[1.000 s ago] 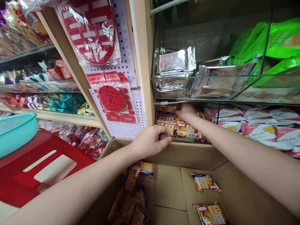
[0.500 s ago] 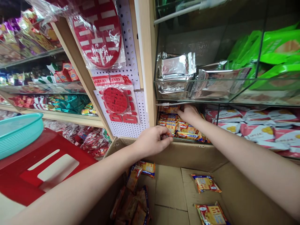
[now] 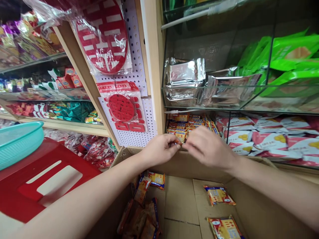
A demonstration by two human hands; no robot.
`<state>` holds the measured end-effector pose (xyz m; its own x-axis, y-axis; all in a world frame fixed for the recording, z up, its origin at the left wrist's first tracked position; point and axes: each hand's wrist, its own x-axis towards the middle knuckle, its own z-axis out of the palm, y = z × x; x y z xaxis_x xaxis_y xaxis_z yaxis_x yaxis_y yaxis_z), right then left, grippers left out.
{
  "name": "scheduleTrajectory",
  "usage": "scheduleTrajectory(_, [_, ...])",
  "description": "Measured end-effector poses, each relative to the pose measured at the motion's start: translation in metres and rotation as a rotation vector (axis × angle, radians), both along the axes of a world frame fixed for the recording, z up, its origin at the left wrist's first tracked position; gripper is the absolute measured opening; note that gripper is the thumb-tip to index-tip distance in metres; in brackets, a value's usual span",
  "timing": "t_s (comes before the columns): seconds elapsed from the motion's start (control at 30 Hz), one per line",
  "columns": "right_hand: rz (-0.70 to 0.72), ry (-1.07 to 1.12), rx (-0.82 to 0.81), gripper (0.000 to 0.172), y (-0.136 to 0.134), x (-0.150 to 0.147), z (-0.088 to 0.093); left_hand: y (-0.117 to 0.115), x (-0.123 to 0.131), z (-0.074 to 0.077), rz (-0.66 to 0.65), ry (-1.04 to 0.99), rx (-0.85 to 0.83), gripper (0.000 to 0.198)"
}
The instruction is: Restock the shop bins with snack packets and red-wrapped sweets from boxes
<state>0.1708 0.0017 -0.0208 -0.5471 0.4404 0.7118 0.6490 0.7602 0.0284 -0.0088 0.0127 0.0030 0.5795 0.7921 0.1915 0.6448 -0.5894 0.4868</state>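
Right, head view, looking down at a shop shelf: the left hand (image 3: 160,149) sits at the front lip of the lower shelf (image 3: 196,150), fingers (image 3: 171,146) curled in and pinched on a small orange packet (image 3: 177,141). Only a corner of it shows past the fingertips. The right hand (image 3: 208,147) is just beside it, fingertips almost meeting the left's at that same corner. It is blurred, so I cannot tell whether it grips anything.

Just behind both hands is the stack of orange packets (image 3: 185,124), packed into the leftmost compartment of that shelf. Pink-and-white packets (image 3: 269,137) fill the compartment to the right. One level up, behind glass, are silver pouches (image 3: 185,78), with green bags (image 3: 286,59) further right.

Below the hands is an open cardboard box (image 3: 179,199), with loose packets (image 3: 219,194) scattered on its floor and more heaped in its left corner.

Off to the left, a red paper decoration (image 3: 122,108) hangs on the pegboard (image 3: 136,136). A red stool (image 3: 47,181) stands lower down with a teal basket (image 3: 17,141) on it.
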Motion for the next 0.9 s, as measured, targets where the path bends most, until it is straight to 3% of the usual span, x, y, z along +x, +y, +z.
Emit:
scheduleTrajectory(0.07, [0.193,-0.166,0.023,0.024,-0.020,-0.012,-0.007,0.001,0.001,0.000,-0.009,0.001,-0.014,0.018])
scheduleTrajectory(0.13, [0.289,-0.299,-0.067,0.026,-0.033,-0.030,-0.018,0.001,0.003,-0.001,-0.001,0.002,-0.012,0.019])
scheduleTrajectory(0.23, [0.254,-0.416,-0.369,0.023,-0.038,-0.060,-0.042,0.001,0.003,-0.002,0.010,0.014,0.002,0.020])
scheduleTrajectory(0.4, [0.176,-0.370,-0.827,0.058,-0.025,-0.088,-0.088,-0.001,0.001,-0.002,0.007,0.007,0.019,0.020])
scheduleTrajectory(0.6, [0.170,-0.191,-1.061,0.075,-0.031,-0.089,-0.124,-0.003,0.000,0.001,-0.007,0.035,-0.015,0.018])
scheduleTrajectory(0.77, [0.173,-0.046,-1.141,0.063,-0.042,-0.092,-0.130,-0.003,0.000,0.002,-0.018,0.051,-0.057,0.019])
scheduleTrajectory(0.9, [0.067,0.206,-1.322,0.037,-0.048,-0.102,-0.126,-0.003,-0.001,0.002,-0.034,0.038,-0.059,0.019])
